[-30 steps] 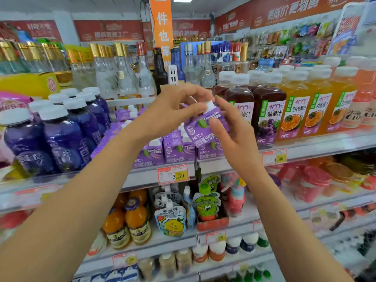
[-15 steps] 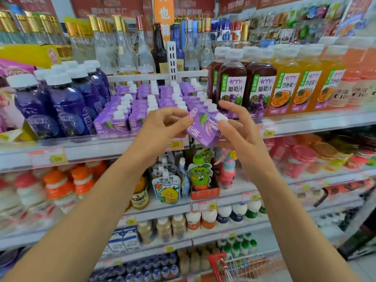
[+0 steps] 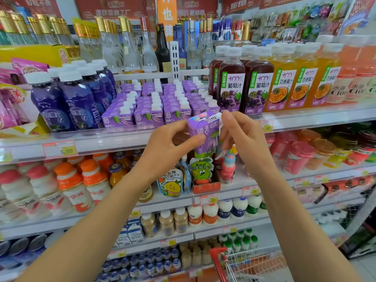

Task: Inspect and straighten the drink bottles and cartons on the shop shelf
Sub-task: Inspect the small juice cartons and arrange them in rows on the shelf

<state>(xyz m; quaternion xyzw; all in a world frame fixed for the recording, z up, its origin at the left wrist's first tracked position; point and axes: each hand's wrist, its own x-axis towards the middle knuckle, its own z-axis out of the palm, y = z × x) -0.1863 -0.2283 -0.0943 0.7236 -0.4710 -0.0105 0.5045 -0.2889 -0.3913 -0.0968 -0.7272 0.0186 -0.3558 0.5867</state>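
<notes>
— Shop shelving (image 3: 122, 140) is being faced in the head view, with tiers of drinks being displayed on it. What is being held?
— One small purple carton (image 3: 203, 135) is being held in front of the shelf edge, lower than the rows of matching cartons (image 3: 150, 110). It is being kept tilted, its white cap pointing up and right, with "NFC+" being shown sideways and a colour-printed panel being turned upward.
— How is it being gripped?
— Its left side is being pinched between the thumb and fingers of the left hand (image 3: 166, 143). Its cap end is being pinched by the curled fingers of the right hand (image 3: 242, 137).
— What is being stocked nearby?
— Dark grape juice bottles (image 3: 231, 84) and orange juice bottles (image 3: 282, 86) are being stocked to the right of the cartons, and blue bottles (image 3: 79, 102) to the left. One tier down, green pouches (image 3: 201, 169) are being kept upright in a cardboard box (image 3: 205, 188).
— What is being seen as changed?
— A moment earlier the carton's front face was being shown. Now it is being presented turned, at nearly the same spot.
</notes>
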